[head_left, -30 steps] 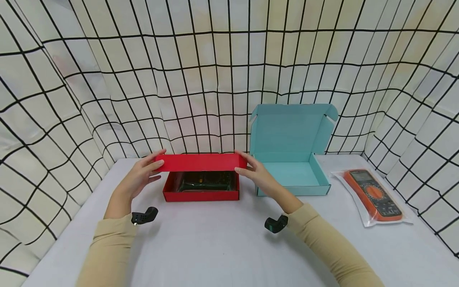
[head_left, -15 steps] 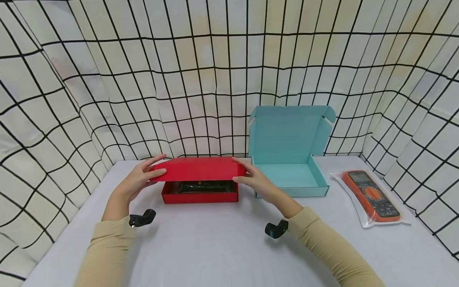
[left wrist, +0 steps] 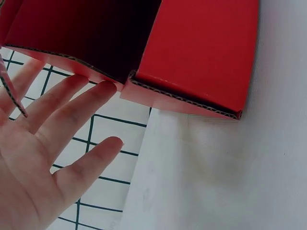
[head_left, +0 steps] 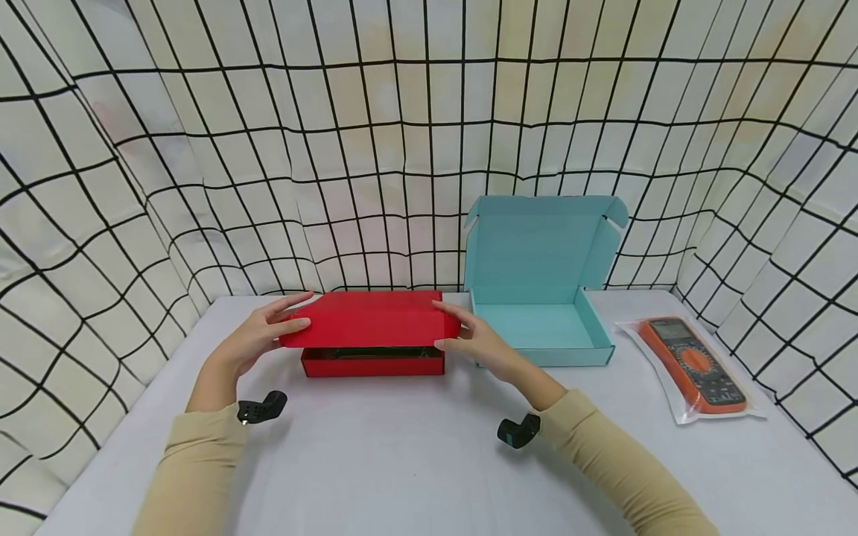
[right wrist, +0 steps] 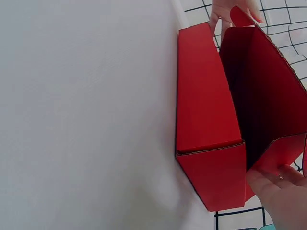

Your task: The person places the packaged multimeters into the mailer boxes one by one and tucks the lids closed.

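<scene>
A red cardboard box stands on the table with its lid tilted partway down over it. Through the narrow gap at the front, a dark item shows inside, mostly hidden by the lid. My left hand is at the lid's left end; in the left wrist view its straight, spread fingers touch the side flap's lower edge. At the opposite end, my right hand has its thumb by the front corner and a finger on top. The right wrist view shows its fingers against the side flap.
Right of the red box stands a light blue box, its lid raised. Farther right, an orange multimeter lies in a clear plastic bag. A white cloth wall with black grid lines surrounds the table.
The red lid has swung down and forward with both hands on its ends. The gap at the box's front has narrowed, covering more of the dark item.
</scene>
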The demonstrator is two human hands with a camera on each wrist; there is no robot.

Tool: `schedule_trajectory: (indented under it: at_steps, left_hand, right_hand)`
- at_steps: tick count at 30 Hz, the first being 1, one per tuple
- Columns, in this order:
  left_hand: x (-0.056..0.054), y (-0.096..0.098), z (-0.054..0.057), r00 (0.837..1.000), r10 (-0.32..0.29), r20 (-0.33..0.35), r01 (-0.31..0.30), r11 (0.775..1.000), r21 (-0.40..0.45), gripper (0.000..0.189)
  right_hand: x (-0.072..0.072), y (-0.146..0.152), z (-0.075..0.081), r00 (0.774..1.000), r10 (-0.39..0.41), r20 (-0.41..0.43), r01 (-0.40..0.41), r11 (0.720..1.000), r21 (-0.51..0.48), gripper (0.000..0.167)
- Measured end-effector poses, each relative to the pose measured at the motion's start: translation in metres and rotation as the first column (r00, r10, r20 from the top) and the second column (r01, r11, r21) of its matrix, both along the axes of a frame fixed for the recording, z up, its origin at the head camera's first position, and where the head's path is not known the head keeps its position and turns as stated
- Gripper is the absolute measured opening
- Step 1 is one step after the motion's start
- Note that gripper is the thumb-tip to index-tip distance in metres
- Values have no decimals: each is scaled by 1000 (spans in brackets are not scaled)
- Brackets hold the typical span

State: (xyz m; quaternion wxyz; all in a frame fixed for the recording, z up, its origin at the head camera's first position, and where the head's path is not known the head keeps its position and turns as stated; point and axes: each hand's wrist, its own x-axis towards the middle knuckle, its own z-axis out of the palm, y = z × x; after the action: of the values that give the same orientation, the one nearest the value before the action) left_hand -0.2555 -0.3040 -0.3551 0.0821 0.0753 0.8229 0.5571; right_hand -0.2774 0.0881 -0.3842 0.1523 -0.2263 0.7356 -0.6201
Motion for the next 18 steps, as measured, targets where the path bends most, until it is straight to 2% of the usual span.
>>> schedule_trajectory:
  at_steps: [5, 18]
  left_hand:
    - [3, -1, -2, 1000, -8, -9, 8, 1000, -14, 73]
    - [5, 0, -5, 999, -43, -5, 42, 996, -81, 77]
  right_hand:
    - [2, 0, -2, 1000, 0, -16, 0, 999, 41, 71]
    - [3, 2, -5, 1000, 8, 4, -8, 998, 55, 77]
